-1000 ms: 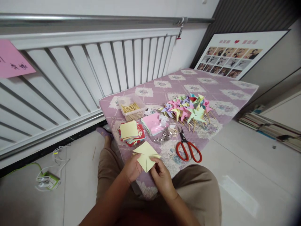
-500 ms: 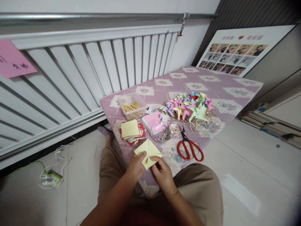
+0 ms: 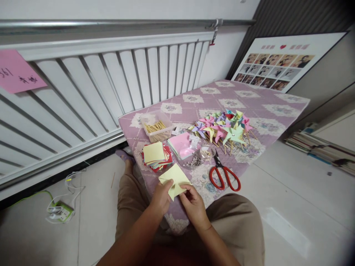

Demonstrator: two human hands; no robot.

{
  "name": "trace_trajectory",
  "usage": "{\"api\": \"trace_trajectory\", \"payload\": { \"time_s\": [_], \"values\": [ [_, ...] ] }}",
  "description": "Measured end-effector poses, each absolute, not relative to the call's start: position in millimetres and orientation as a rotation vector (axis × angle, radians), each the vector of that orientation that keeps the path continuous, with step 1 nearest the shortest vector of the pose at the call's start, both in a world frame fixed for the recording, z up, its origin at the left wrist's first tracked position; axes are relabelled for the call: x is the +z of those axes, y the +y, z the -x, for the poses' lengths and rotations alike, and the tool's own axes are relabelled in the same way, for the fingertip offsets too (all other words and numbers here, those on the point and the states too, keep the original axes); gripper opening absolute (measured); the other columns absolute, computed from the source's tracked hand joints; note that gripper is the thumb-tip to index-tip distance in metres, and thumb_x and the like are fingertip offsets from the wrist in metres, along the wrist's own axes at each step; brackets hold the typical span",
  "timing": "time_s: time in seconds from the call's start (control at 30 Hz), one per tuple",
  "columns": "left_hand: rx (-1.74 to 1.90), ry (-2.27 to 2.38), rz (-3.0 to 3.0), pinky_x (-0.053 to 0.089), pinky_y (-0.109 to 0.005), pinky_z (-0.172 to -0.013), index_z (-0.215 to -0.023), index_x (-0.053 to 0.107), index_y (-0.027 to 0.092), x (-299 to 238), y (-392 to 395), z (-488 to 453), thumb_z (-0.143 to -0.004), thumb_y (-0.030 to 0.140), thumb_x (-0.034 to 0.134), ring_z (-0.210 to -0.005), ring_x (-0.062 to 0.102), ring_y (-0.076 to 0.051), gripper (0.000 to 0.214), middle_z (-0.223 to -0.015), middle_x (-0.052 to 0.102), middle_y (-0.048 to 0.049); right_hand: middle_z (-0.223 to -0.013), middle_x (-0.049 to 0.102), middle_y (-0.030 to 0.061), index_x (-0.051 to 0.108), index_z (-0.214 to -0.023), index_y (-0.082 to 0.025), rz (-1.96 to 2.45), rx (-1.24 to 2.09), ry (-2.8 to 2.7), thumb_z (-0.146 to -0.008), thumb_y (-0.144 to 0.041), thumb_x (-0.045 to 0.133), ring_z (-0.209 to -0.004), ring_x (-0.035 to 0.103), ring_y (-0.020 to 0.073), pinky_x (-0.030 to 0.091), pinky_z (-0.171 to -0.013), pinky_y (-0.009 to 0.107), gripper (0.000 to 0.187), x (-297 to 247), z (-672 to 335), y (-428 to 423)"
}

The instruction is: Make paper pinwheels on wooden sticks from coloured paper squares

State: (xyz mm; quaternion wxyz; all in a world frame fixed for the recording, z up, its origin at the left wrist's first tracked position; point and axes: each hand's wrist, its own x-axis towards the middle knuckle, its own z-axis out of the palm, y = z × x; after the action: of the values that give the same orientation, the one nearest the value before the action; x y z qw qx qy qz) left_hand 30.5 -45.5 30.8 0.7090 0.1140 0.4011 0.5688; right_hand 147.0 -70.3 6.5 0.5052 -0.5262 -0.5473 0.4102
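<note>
A pale yellow paper square point(image 3: 177, 175), slit from its corners toward the middle, is held between both hands over the near corner of the table. My left hand point(image 3: 162, 195) pinches its lower left side, thumb on top. At the lower right edge, my right hand point(image 3: 192, 203) grips a cut flap with thumb and fingers. Red-handled scissors point(image 3: 224, 178) lie to the right of my hands. Just beyond the paper is a clear dish of small metal fasteners point(image 3: 194, 160). A stack of coloured paper squares point(image 3: 155, 155) sits to the left.
Behind the stack stands a clear plastic box point(image 3: 156, 127) of wooden sticks. Pink sheets point(image 3: 181, 142) lie beside it. Finished paper pinwheels point(image 3: 224, 127) are heaped farther back on the flowered tablecloth point(image 3: 230, 100). A white radiator point(image 3: 124, 74) runs along the left; a power strip point(image 3: 63, 211) lies on the floor.
The paper stays in both hands, and its upper slit no longer shows as clearly. My hands have barely moved; the view has shifted slightly.
</note>
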Motion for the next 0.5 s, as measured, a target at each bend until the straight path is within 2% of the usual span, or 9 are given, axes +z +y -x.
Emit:
{"api": "trace_trajectory", "payload": {
  "time_s": [0.2,0.33,0.5],
  "values": [
    [1.246,0.855,-0.298,0.045,-0.031,-0.072,-0.091,0.067,0.01,28.6,-46.0,-31.1,-0.059,0.023,0.079,-0.072,0.064,-0.02,0.037,-0.082,0.072,-0.0079,-0.091,0.066,0.0059,0.062,-0.093,-0.02,1.286,0.989,-1.367,-0.08,-0.027,0.058,-0.088,0.062,0.0207,0.05,-0.081,0.034,0.015,3.0,-149.5,-71.3],
    [1.228,0.882,-0.309,0.044,-0.029,-0.067,-0.091,0.067,0.012,28.9,-45.9,-31.5,-0.061,0.022,0.077,-0.07,0.063,-0.019,0.033,-0.082,0.071,-0.007,-0.089,0.066,0.0055,0.062,-0.093,-0.02,1.266,1.032,-1.358,-0.081,-0.026,0.057,-0.083,0.062,0.0202,0.051,-0.078,0.032,0.015,2.8,-149.6,-71.2],
    [1.251,0.896,-0.271,0.047,-0.03,-0.071,-0.089,0.067,0.01,32.3,-46.8,-32.6,-0.059,0.021,0.077,-0.072,0.064,-0.02,0.034,-0.081,0.071,-0.0078,-0.084,0.063,0.0023,0.061,-0.097,-0.022,1.168,1.071,-1.262,-0.078,-0.024,0.062,-0.077,0.06,0.0173,0.05,-0.072,0.028,0.019,5.4,-147.5,-71.3]
  ]
}}
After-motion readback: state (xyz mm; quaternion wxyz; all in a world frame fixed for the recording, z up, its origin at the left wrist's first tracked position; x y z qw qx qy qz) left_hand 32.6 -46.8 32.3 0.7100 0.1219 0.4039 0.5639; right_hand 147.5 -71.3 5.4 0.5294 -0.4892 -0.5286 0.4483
